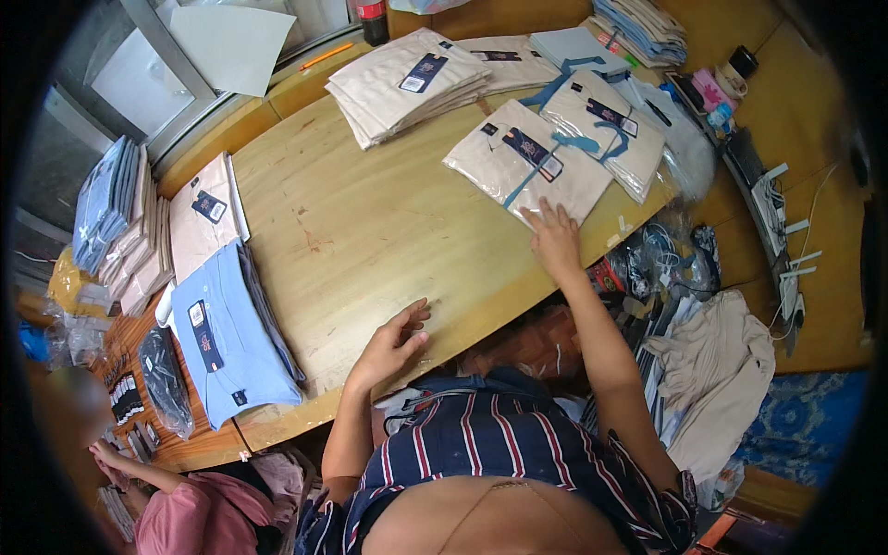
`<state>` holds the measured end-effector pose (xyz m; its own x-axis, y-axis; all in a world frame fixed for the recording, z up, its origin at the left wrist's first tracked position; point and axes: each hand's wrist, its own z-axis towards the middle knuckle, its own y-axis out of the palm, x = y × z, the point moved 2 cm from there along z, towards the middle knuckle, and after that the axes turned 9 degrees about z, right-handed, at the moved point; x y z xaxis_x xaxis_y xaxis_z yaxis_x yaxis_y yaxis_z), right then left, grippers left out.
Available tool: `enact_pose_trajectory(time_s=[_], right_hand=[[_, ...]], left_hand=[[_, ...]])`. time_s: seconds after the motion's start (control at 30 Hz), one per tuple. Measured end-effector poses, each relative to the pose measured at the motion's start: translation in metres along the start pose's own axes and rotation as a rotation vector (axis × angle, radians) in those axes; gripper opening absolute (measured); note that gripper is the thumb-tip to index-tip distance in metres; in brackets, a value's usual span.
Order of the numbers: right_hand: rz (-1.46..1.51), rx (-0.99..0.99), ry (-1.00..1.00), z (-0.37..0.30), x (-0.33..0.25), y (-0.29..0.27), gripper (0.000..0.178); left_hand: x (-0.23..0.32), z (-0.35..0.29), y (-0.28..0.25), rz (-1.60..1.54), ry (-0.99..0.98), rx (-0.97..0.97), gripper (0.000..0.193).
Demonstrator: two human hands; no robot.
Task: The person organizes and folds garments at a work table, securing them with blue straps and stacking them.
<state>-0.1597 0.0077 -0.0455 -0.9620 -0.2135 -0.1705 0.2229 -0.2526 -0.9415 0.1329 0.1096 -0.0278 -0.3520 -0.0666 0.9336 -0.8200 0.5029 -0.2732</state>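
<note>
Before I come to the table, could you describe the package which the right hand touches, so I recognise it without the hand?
On the big wooden table, go to the right end. There lies a beige, plastic-wrapped package with a blue strip across it. Its similar right-hand neighbour also has one, but this package lies farther left and lower in the picture.

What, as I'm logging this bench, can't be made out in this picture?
All in the head view:
- Right hand's palm: hidden, turned down toward the wrapped beige shirt.
- Number of garments under the top blue shirt: covered by it; only edges show.
- Fine print on its dark tag: too small.
- Bottle's top: cut off by the upper edge.
</note>
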Motion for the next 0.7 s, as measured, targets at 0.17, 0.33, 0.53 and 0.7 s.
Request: enact_pose_trajectory(time_s=[0.17, 0.33, 0.53, 0.7], right_hand=[[-0.069, -0.153, -0.066, -0.029, -0.091, 0.015, 0.039], [0.649, -0.098, 0.081, -0.013, -0.093, -0.021, 0.024], [0.976, 0.049, 0.401, -0.003, 0.012, 0.017, 0.014], [0.815, -0.104, 0.353, 0.000, -0.013, 0.009, 0.014]], left_hand=[[0.000, 0.023, -0.005, 0.285, 0.125, 0.351, 0.047], [0.003, 0.040, 0.000, 0.369, -0.022, 0.540, 0.048], [0.038, 0.070, 0.023, 0.971, 0.133, 0.664, 0.047], [0.045, 0.155, 0.040, 0.737, 0.423, 0.491, 0.019]])
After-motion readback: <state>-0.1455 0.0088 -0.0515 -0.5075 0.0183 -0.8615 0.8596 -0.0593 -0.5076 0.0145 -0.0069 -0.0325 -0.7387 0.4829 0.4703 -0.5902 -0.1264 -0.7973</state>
